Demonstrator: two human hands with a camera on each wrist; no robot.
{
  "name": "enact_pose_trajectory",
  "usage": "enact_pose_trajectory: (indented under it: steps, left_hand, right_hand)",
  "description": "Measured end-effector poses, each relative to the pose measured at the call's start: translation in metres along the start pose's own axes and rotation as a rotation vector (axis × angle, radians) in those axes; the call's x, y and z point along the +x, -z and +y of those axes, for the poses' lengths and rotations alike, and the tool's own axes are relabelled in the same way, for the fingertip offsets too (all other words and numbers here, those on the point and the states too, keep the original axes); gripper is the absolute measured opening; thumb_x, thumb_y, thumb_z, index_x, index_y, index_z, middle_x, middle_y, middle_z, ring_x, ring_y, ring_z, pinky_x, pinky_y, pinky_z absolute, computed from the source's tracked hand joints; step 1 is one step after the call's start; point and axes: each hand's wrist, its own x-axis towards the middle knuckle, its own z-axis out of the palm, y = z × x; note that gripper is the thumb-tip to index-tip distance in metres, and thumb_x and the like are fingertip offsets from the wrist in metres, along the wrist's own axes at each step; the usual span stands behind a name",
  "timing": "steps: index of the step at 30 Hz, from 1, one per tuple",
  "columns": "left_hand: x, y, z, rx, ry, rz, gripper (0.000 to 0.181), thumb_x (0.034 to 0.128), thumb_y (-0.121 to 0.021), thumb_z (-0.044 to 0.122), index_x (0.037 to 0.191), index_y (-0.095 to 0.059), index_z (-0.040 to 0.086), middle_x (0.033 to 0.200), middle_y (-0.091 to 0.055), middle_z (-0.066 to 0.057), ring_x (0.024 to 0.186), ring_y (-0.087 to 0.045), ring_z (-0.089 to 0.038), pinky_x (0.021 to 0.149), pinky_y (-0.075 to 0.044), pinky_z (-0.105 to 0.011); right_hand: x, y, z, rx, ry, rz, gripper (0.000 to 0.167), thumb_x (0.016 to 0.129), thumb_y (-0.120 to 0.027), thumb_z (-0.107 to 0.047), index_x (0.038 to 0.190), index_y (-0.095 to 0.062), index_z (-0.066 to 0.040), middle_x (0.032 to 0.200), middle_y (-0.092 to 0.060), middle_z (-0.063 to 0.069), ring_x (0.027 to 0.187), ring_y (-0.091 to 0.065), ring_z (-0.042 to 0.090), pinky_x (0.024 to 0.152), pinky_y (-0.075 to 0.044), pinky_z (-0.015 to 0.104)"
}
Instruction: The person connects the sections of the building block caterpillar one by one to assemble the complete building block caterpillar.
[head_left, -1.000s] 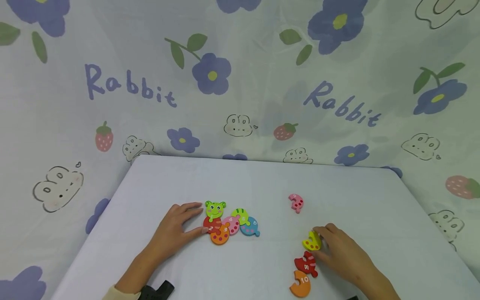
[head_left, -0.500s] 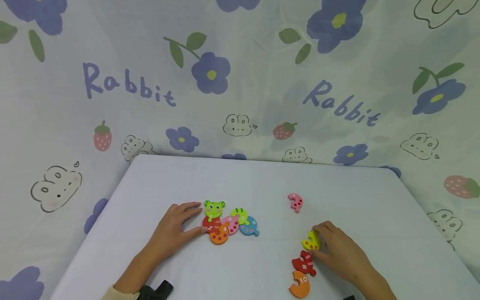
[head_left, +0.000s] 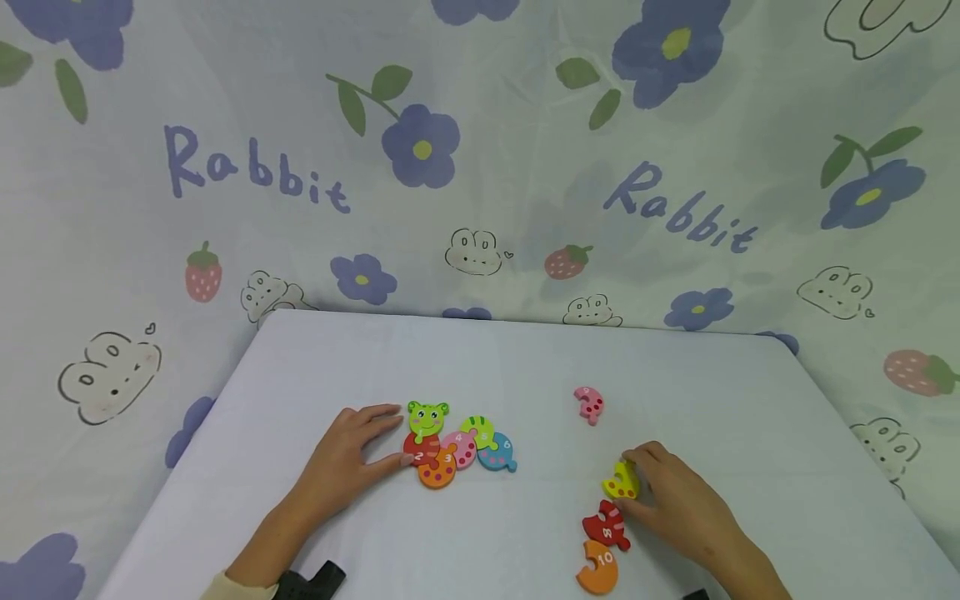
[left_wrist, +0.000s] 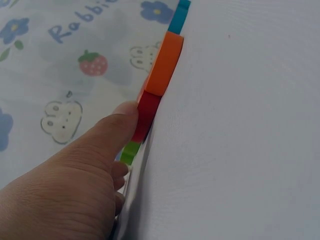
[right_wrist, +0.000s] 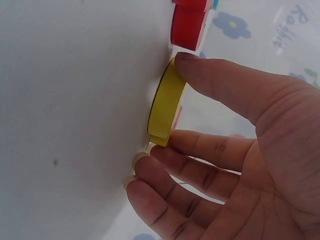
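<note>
In the head view my left hand (head_left: 348, 458) lies at the left side of a joined row of numbered caterpillar puzzle pieces. Its thumb touches the red piece 2 (head_left: 420, 447), and the other fingertips lie close to the green head piece (head_left: 426, 418). The row runs on through the orange piece 3 (head_left: 437, 473), pink piece 4 (head_left: 459, 450), green piece 5 (head_left: 483, 429) and blue piece 6 (head_left: 495, 452). My right hand (head_left: 678, 504) pinches the yellow puzzle piece (right_wrist: 167, 100) between thumb and index finger; its number cannot be read.
Just below the yellow piece lie a red piece 8 (head_left: 606, 527) and an orange piece 10 (head_left: 597, 568). Farther back is a small pink piece (head_left: 591, 406). All rest on a white table (head_left: 360, 350) before a patterned cloth (head_left: 525, 167).
The red piece 8 shifted slightly left, toward the orange piece 10, by half a second ago. Both hands keep their hold and place; the whole view drifts slightly.
</note>
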Motion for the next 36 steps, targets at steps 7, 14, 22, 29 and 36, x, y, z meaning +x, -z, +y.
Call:
enact_pose_trajectory:
  steps: [7, 14, 22, 29, 36]
  left_hand:
    - [0.001, -0.001, -0.002, 0.001, -0.006, 0.002, 0.067, 0.0806, -0.09, 0.045, 0.136, -0.071, 0.013, 0.145, -0.061, 0.004, 0.11, -0.05, -0.014, 0.093, -0.051, -0.042]
    - [0.0, -0.001, -0.002, 0.005, -0.015, 0.009, 0.067, 0.0803, -0.091, 0.043, 0.136, -0.071, 0.012, 0.145, -0.061, 0.003, 0.111, -0.05, -0.015, 0.094, -0.052, -0.042]
    - [0.0, 0.0, -0.001, -0.003, -0.015, 0.003, 0.066, 0.0813, -0.091, 0.042, 0.136, -0.071, 0.013, 0.145, -0.06, 0.004, 0.111, -0.049, -0.013, 0.093, -0.051, -0.041]
    - [0.0, -0.001, -0.002, 0.002, -0.006, -0.006, 0.065, 0.0823, -0.089, 0.045, 0.137, -0.071, 0.014, 0.146, -0.06, 0.005, 0.111, -0.05, -0.013, 0.093, -0.052, -0.041]
    - [0.0, -0.002, -0.002, 0.01, 0.0, -0.011, 0.067, 0.0823, -0.087, 0.051, 0.138, -0.071, 0.016, 0.146, -0.06, 0.006, 0.112, -0.049, -0.013, 0.093, -0.053, -0.041]
  right_hand:
    - [-0.001, 0.0, 0.0, 0.004, -0.01, 0.01, 0.067, 0.076, -0.093, -0.042, 0.128, -0.07, -0.008, 0.12, -0.064, 0.008, 0.101, -0.063, 0.021, 0.091, -0.059, 0.048]
    - [-0.001, 0.003, -0.002, 0.016, -0.033, -0.005, 0.069, 0.075, -0.093, -0.044, 0.128, -0.07, -0.006, 0.119, -0.064, 0.009, 0.092, -0.061, 0.018, 0.085, -0.061, 0.044]
    - [-0.003, 0.004, -0.002, 0.042, -0.014, 0.012, 0.069, 0.076, -0.093, -0.042, 0.128, -0.069, -0.005, 0.122, -0.063, 0.009, 0.088, -0.059, 0.016, 0.082, -0.061, 0.041]
    - [-0.004, 0.007, -0.005, 0.066, -0.021, 0.007, 0.07, 0.076, -0.093, -0.043, 0.13, -0.068, -0.006, 0.123, -0.062, 0.008, 0.088, -0.061, 0.014, 0.077, -0.061, 0.036]
    - [-0.006, 0.01, -0.011, 0.08, -0.006, 0.026, 0.068, 0.077, -0.092, -0.043, 0.13, -0.069, -0.008, 0.122, -0.062, 0.006, 0.093, -0.066, 0.016, 0.077, -0.062, 0.037]
